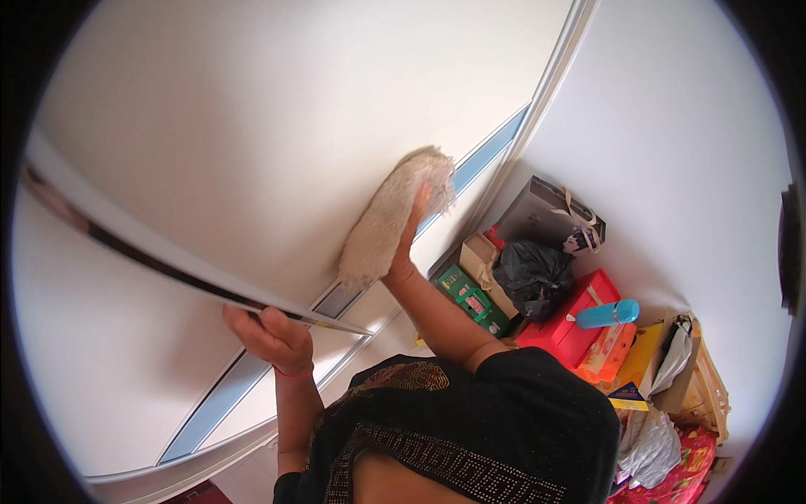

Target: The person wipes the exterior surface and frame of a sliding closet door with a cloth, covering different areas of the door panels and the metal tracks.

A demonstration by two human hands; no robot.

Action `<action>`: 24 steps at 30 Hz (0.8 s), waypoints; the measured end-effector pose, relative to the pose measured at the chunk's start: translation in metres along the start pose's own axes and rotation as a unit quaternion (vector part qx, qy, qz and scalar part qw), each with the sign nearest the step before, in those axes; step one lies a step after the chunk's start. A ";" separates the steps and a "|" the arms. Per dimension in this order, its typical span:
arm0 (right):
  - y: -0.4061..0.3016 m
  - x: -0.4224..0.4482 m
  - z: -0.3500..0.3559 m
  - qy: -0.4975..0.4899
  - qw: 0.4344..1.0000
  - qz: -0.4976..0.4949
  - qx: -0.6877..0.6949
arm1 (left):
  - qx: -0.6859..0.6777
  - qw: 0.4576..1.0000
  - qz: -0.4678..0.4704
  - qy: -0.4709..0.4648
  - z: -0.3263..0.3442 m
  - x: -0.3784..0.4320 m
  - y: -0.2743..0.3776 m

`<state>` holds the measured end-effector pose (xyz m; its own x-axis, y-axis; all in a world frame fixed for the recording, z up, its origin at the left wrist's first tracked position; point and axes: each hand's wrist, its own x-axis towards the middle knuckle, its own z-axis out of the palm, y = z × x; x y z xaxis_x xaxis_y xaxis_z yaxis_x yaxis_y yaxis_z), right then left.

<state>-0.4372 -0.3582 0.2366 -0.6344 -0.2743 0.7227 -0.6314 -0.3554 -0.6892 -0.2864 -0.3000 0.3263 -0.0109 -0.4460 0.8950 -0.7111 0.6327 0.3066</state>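
My right hand (pixel 412 227) presses a shaggy beige cloth or mop pad (pixel 384 220) flat against a cream sliding door panel (pixel 271 126). The pad lies partly over the panel's blue-grey stripe (pixel 491 151); my palm and some fingers are hidden from this view. Lower left, my left hand (pixel 271 337) holds the edge of a door panel (pixel 208 280), its fingers curled at the dark strip along that edge. A red band circles the left wrist.
At the right, by a white wall (pixel 674 157), stand a dark gift bag (pixel 535 208), a black plastic bag (pixel 535 277), a green box (pixel 472 302), a red box (pixel 567 321) with a blue bottle (pixel 607 314) on it, and a yellow carton (pixel 639 359). The door's bottom track (pixel 252 435) runs below.
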 end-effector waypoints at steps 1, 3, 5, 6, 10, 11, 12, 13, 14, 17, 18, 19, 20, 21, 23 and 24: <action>0.012 0.009 -0.002 0.000 1.000 0.011 0.008 | -0.009 1.000 -0.012 0.009 0.002 -0.001 0.002; 0.039 0.026 -0.005 0.002 0.999 0.031 0.027 | 0.007 0.997 -0.070 0.027 0.000 -0.018 -0.008; 0.072 0.049 -0.010 0.000 0.998 0.049 0.048 | -0.018 0.989 -0.135 0.060 0.009 -0.029 -0.006; 0.085 0.056 -0.011 0.020 0.987 0.104 0.124 | -0.053 0.983 -0.156 0.084 0.013 -0.033 -0.008; 0.140 0.088 -0.009 0.088 0.846 0.312 0.423 | -0.027 0.968 -0.210 0.137 0.022 -0.061 -0.016; 0.156 0.098 -0.009 0.100 0.787 0.358 0.492 | -0.004 0.962 -0.241 0.125 0.019 -0.070 -0.020; 0.188 0.099 -0.009 0.051 0.860 0.296 0.413 | 0.019 0.956 -0.271 0.113 0.016 -0.080 -0.023; 0.237 0.091 -0.009 0.044 0.889 0.267 0.370 | 0.052 0.957 -0.262 0.111 0.015 -0.089 -0.031; 0.283 0.066 -0.005 0.046 0.917 0.233 0.319 | 0.107 0.960 -0.241 0.095 0.012 -0.096 -0.052; 0.281 0.098 -0.006 0.040 0.897 0.238 0.370 | 0.384 0.908 -0.161 0.052 0.006 -0.116 -0.066; 0.270 0.116 -0.009 0.045 0.873 0.251 0.416 | 0.441 0.888 -0.130 0.031 0.011 -0.111 -0.055; 0.285 0.123 -0.011 0.047 0.876 0.256 0.405 | 0.492 0.865 -0.095 0.010 0.017 -0.100 -0.040; 0.297 0.126 -0.012 0.047 0.879 0.258 0.398 | 0.541 0.839 -0.059 -0.011 0.024 -0.092 -0.027; 0.299 0.118 -0.013 0.045 0.887 0.252 0.383 | 0.544 0.837 -0.056 -0.004 0.010 -0.098 -0.040; 0.320 0.118 -0.015 0.036 0.900 0.246 0.358 | 0.556 0.824 -0.103 0.020 0.012 -0.102 -0.040; 0.330 0.118 -0.017 0.033 0.908 0.237 0.344 | 0.527 0.839 -0.123 0.046 0.013 -0.109 -0.046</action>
<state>-0.7278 -0.4925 0.0938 -0.8014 -0.4966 0.3333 0.1332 -0.6915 -0.7100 -0.2614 -0.2885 0.2104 0.2476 -0.3990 0.8829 -0.9111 -0.4058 0.0722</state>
